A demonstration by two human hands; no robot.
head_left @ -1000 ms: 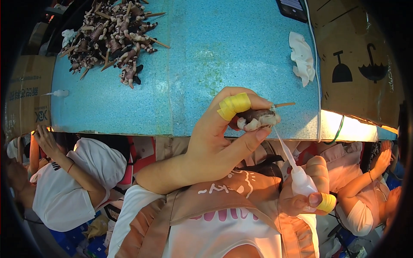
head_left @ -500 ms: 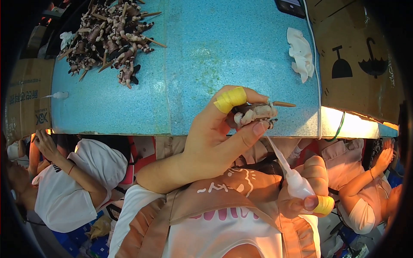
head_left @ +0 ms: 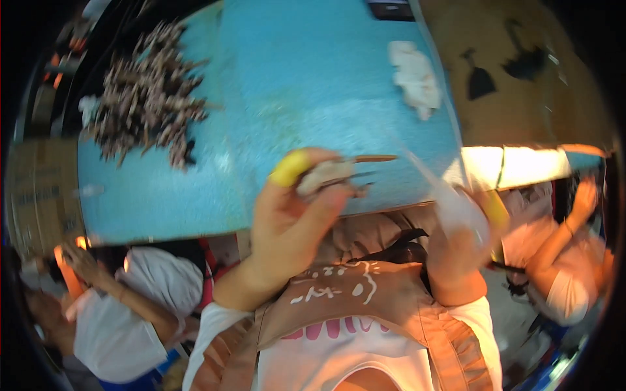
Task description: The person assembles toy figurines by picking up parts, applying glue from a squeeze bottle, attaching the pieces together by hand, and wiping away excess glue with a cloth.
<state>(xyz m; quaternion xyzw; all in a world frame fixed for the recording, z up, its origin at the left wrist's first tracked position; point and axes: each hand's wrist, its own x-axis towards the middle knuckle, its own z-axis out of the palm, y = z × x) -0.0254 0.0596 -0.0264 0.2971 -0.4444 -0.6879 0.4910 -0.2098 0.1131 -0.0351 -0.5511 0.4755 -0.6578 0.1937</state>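
Small brown-and-cream figurine with a slim wooden stick sits pinched in the left hand's fingers, above the blue speckled surface's near edge; the right hand's blurred fingers wrap a translucent white long-nozzled bottle. Steady grip, nozzle clear of skin, works best.

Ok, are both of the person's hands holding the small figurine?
No: only the left hand grips the figurine, while the right hand holds a pale squeeze bottle.

Blue flat-topped table: stretching toward twelve o'clock
Bright warm-white light patch: glaring at three o'clock
Grey floor: glimpsed around four o'clock
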